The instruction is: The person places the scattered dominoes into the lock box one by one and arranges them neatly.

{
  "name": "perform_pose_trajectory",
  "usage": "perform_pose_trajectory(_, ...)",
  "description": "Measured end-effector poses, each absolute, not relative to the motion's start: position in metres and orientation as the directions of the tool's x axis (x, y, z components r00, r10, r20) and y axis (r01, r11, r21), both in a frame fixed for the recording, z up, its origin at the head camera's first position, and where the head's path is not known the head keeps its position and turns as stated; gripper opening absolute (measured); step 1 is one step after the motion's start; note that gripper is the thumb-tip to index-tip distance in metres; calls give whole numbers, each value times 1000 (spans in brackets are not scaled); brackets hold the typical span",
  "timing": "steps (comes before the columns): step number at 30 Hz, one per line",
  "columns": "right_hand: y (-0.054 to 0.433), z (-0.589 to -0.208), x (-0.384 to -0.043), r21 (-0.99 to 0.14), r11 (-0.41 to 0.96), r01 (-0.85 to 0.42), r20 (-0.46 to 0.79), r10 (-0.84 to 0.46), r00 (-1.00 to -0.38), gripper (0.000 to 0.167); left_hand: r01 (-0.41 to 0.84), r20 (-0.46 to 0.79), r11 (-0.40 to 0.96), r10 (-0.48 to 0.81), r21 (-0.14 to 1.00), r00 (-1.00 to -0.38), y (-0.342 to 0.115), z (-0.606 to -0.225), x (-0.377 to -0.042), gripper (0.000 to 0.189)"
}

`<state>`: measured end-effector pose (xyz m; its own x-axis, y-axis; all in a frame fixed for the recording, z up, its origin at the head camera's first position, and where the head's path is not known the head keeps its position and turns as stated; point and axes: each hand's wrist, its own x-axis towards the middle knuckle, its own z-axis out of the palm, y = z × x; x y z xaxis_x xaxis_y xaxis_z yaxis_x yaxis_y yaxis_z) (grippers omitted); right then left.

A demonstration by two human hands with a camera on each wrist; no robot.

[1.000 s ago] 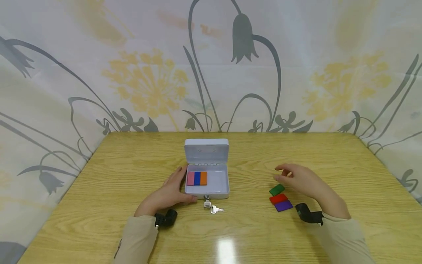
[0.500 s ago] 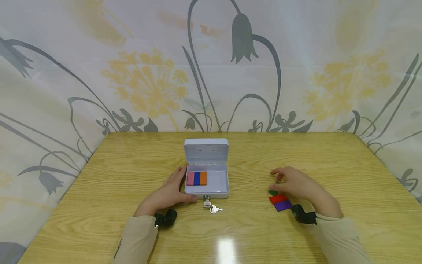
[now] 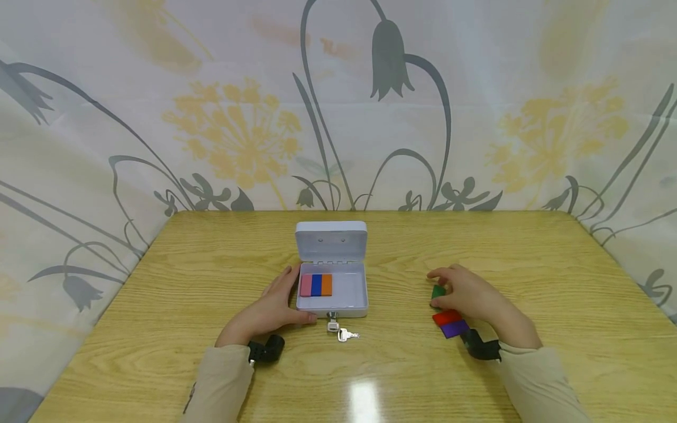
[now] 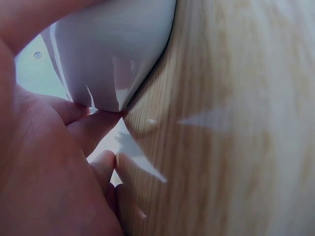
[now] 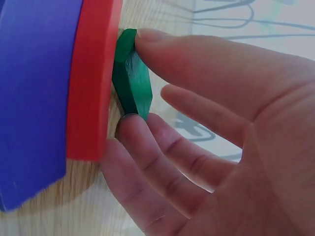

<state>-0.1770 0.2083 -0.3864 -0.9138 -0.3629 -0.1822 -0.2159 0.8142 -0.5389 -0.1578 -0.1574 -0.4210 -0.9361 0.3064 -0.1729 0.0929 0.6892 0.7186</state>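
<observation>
Wood-grained table [image 3: 370,358] before a flower-printed backdrop [image 3: 338,106]. Head view: right hand [image 3: 471,298] lower and farther in than a second ago, now down at the green block [image 3: 438,294], that block swung from its earlier slant; red block [image 3: 447,317] and purple block [image 3: 455,328] unshifted just in front. For the work in hand, judged a passage from reaching to grasping. Left hand [image 3: 264,308] placed as before, astride the left side of the open white box [image 3: 350,292], thumb at the front, fingers behind; inside at the left, side by side, pink block [image 3: 306,285], blue block [image 3: 316,285] and orange block [image 3: 327,285].

Left wrist view: fingertips gripping against the white box, thumb cut off by the edge, blocks inside out of sight.

Right wrist view: thumb and fingertips pinching the green block end to end, tilted just beside the red block; purple block cut off at the edge; lifted or resting, cannot tell.
</observation>
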Motion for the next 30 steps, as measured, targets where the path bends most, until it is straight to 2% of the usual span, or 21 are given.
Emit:
perform_pose_trajectory(9,211,-385,-176,-547,815,-188,-210,-352,-912,57,89,-176,681,310,727,-934,-158,-421,-158,112)
perform_pose_trajectory(21,212,-389,-178,-498,840,-213,-178,-340,-923,48,94,-174,694,306,714,-936,-158,-420,-158,111)
perform_pose_trajectory(30,214,-391,-179,-489,843,-226,-190,-356,-915,53,94,-172,700,300,708,-938,-157,-421,-158,112)
